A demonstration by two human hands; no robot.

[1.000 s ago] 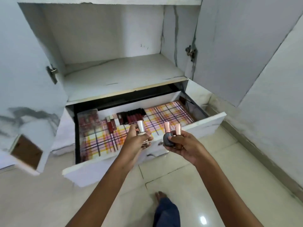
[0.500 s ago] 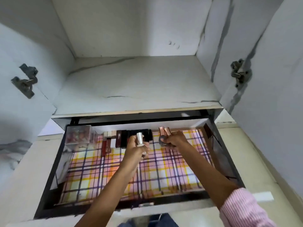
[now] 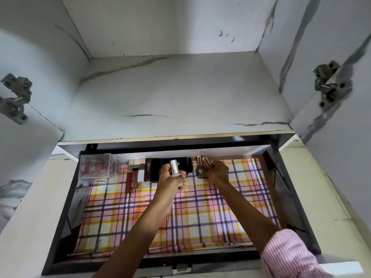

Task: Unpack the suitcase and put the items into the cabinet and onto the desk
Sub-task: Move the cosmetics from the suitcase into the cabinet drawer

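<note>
No readable text, label, brand or number anywhere. Silver-capped bottle (image 3: pixel 174 167) in left hand (image 3: pixel 170 182) and rose-gold-capped bottles (image 3: pixel 201 161) in right hand (image 3: pixel 218 171): any print too small and blurred to make out. Same for dark tubes (image 3: pixel 153 169) along back of drawer (image 3: pixel 210 257) and clear box (image 3: pixel 96 166) in its back left corner. Checked liner (image 3: pixel 200 217): plaid pattern only.

Right hand (image 3: pixel 217 173) half hides bottles (image 3: pixel 202 163) (caps show).
</note>
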